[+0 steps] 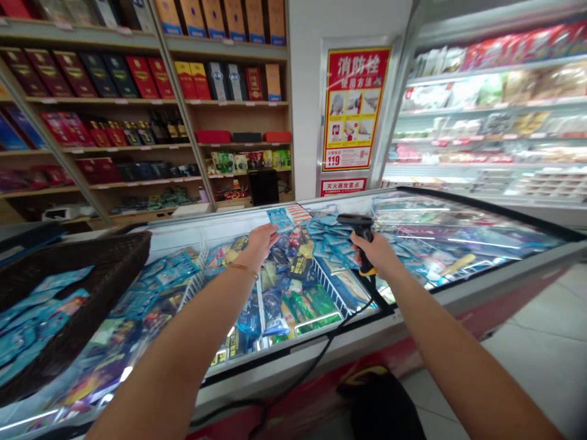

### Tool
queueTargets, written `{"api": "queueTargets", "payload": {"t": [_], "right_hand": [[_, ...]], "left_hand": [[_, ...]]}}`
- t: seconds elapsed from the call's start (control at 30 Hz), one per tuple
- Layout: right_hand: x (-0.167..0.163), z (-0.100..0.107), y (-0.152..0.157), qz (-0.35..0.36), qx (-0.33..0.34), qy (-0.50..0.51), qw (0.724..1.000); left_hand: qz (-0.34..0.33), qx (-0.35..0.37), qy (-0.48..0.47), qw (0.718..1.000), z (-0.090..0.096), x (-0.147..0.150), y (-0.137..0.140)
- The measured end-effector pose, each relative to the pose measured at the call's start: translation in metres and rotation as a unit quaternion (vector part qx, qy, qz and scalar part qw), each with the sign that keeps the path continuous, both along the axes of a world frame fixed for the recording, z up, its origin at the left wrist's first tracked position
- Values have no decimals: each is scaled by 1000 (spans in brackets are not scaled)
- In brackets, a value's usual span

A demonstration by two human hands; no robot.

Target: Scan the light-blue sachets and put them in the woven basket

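Over the chest freezer, my left hand (263, 240) pinches a light blue packet (280, 220) by its lower left corner. My right hand (373, 247) is wrapped round the handle of a black and yellow barcode scanner (362, 229), whose head points left toward the packet. The scanner's black cable (330, 335) droops over the freezer's front edge. Behind and below the scanner lies a heap of similar blue packets (328, 235). Under my left hand, white wire baskets hold frozen goods in dark blue and green bags (316, 304).
A dark wicker basket (132, 256) with several blue packets stands at the left on the freezer. The freezer's glass lid (477, 223) covers the right part. Shelves of boxed bottles (132, 73) line the back wall. A lit display fridge (495, 110) stands at the right.
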State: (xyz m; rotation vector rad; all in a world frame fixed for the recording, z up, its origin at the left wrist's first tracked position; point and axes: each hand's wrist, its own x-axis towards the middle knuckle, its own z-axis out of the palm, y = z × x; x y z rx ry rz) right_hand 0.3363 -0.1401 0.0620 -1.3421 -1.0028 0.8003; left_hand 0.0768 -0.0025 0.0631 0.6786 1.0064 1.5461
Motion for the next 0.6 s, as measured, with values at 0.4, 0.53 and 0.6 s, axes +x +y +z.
{"api": "queueTargets", "payload": {"t": [0.4, 0.53, 0.6], "right_hand": [[50, 19, -16, -74, 5, 30, 997], [42, 22, -15, -69, 1, 11, 998], [35, 22, -12, -68, -3, 7, 998]], "left_hand": [[-145, -21, 54, 988, 22, 165, -2], [-137, -1, 85, 987, 23, 158, -2], [-140, 9, 95, 986, 22, 142, 0]]}}
